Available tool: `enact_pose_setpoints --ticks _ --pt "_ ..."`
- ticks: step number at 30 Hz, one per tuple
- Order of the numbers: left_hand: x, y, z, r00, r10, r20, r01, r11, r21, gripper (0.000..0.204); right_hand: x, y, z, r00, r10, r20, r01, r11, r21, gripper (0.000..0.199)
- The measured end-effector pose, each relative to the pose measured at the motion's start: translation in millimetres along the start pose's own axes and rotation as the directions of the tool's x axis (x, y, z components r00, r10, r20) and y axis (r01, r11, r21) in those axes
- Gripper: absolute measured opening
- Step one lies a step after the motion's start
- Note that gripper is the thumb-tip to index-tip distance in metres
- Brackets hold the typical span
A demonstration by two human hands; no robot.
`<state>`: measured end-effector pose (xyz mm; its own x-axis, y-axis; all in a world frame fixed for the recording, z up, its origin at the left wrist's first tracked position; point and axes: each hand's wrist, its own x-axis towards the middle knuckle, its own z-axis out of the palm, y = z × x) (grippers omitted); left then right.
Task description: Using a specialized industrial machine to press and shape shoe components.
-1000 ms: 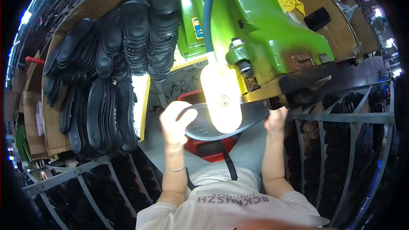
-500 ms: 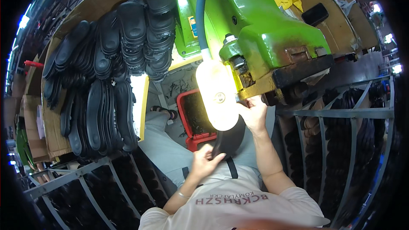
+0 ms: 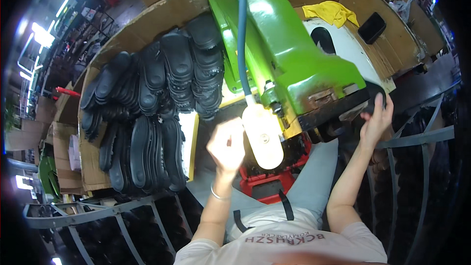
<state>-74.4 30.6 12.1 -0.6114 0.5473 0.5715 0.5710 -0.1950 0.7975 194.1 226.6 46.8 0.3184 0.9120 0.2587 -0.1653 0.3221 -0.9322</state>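
Biggest worry is the green machine [image 3: 294,49] itself: both hands are near its front end, so I'd say a careless reach could get fingers knocked or pinched under the head. Left of the machine, the cardboard box [image 3: 95,179] is crammed with dark soles [image 3: 147,152] in leaning stacks; one bump and I reckon a column slumps. The red bin [image 3: 262,187] sits below the machine's head, so anything dropped there probably lands in with the scraps.

The lamp [image 3: 263,140] hangs off the machine's front, glaring hard enough to wash out nearby detail, so misjudging an edge seems easy. Right of the machine's head there's a dark rounded piece [image 3: 374,90], sole-like, partly hidden. The right hand [image 3: 377,125] has its fingers against it, thumb apart; can't tell if that grip is firm. If it's loose, the piece could slip or snag on the head. The left hand [image 3: 226,146], just left of the lamp in front of the machine, is loosely curled with a small gap, seemingly empty; drifting right, it could knock the lamp.
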Motion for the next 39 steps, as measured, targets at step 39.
enact_pose_setpoints --ticks 39 --pt "-120.1 -25.0 -41.4 0.875 -0.349 0.335 0.478 0.731 -0.486 0.037 -186.2 62.8 -74.7 0.051 0.662 0.748 -0.947 0.269 -0.174 0.053"
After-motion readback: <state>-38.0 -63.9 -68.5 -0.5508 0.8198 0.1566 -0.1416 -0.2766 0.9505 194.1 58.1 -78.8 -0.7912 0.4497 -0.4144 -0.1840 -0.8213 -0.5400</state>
